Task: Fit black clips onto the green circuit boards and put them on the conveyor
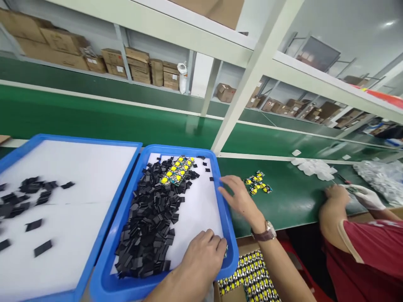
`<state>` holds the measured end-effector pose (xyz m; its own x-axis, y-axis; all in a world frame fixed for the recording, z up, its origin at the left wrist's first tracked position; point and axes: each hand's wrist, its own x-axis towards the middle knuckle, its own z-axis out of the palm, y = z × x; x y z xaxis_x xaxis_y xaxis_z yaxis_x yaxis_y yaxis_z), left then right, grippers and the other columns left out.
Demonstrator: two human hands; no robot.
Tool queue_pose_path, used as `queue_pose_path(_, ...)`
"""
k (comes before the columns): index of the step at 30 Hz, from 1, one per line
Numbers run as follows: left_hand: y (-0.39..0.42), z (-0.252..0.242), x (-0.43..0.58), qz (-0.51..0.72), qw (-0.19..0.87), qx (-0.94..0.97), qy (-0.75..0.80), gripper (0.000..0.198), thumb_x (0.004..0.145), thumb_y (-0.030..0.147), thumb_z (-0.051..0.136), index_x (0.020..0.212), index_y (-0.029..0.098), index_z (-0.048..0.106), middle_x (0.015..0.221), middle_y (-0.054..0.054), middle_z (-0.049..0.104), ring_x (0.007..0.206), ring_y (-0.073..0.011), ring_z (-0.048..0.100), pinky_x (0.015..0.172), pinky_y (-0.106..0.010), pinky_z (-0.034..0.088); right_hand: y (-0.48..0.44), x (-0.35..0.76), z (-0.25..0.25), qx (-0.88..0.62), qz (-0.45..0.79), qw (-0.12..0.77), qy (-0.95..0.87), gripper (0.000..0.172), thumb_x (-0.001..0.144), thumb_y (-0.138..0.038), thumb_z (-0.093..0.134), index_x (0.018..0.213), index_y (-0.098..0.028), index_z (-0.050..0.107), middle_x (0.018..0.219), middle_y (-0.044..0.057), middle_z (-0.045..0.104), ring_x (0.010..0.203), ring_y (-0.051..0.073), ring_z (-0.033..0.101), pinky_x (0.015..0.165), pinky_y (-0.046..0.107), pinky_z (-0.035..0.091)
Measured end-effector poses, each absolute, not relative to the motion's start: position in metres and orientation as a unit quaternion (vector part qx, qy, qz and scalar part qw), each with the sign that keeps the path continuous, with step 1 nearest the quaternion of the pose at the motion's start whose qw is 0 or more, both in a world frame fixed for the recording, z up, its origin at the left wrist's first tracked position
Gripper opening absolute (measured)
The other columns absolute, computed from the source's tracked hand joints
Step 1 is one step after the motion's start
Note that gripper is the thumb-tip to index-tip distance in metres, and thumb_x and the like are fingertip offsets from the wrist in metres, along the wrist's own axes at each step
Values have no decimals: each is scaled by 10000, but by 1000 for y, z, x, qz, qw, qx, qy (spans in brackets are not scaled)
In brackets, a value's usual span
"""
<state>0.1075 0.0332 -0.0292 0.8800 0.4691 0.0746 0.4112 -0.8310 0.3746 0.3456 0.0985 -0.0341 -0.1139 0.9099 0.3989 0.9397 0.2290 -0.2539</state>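
A blue tray (227,218) lined with white holds a heap of small black flat pieces (147,218); a panel of yellow-dotted boards (178,170) lies on top of the heap at the back. My left hand (204,253) rests at the tray's front right corner with its fingers curled, and a small thing hardly shows under them. My right hand (239,197), a watch on its wrist, hovers over the tray's right rim with its fingers spread and nothing in them. Just right of it, another yellow-dotted panel (258,183) lies on the green belt (292,197).
A second blue tray (19,153) on the left holds scattered black pieces. A box of yellow-dotted boards (252,279) sits below the table edge. To the right, a co-worker in a red shirt (371,256) works with a white-gloved hand (368,197) near white pads (313,166). Shelves behind carry cardboard boxes.
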Motion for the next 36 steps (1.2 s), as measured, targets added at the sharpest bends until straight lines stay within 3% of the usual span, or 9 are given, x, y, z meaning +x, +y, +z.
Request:
queue_pose_path(5,26,-9,54,177,272,890,320,561,898,14,480,1396,254,575,1121,-92,663,952,-245,693,820,-360,608,121,277,-25,-511,59,172,-840,285,1036,-254,590,1306,-219,674,1273,107,705,1192,259,639,1043,413,523)
queue_pose_path(10,19,-6,15,257,356,817,373,466,967,153,564,1405,311,592,1139,-56,659,994,-188,710,900,-274,599,160,254,-27,-520,83,143,-838,280,1004,-144,579,1238,-192,725,1105,120,719,1061,261,668,958,387,539)
queue_pose_path(17,11,-18,-2,327,414,747,406,340,973,251,624,1309,297,643,1125,-59,678,905,-174,703,860,-274,610,156,255,-24,-569,103,180,-795,244,934,-46,530,1023,-110,747,1020,144,734,901,237,703,847,349,553)
queue_pose_path(21,13,-23,-8,365,491,665,427,317,965,308,662,1280,271,659,1226,-81,668,924,-176,730,866,-281,640,125,259,-22,-578,140,216,-775,254,922,-69,539,1065,-142,736,940,97,766,810,206,714,780,323,567)
queue_pose_path(25,17,-24,-10,409,567,579,419,371,947,343,702,1307,264,661,1174,-76,713,1000,-208,750,903,-311,654,99,259,-19,-562,181,239,-771,377,912,-69,537,1218,-182,727,970,79,774,804,202,713,795,347,578)
queue_pose_path(28,19,-20,-11,426,600,528,424,433,923,374,740,1338,274,668,1162,-71,741,1043,-228,754,938,-331,649,88,257,-15,-552,207,263,-764,307,942,-113,548,1142,-197,765,954,75,767,797,199,709,785,351,583)
queue_pose_path(33,17,-11,-7,434,647,463,423,382,915,453,742,1231,239,724,1162,-93,747,929,-227,773,899,-358,660,67,248,-12,-558,252,326,-721,164,993,-244,615,1058,-196,757,880,55,786,773,191,742,721,320,603)
queue_pose_path(36,18,-7,-3,436,659,443,424,376,903,439,762,1204,219,720,1152,-106,747,957,-247,772,885,-372,663,51,240,-8,-545,300,394,-677,140,992,-297,654,977,-203,757,821,43,772,744,189,734,713,324,596)
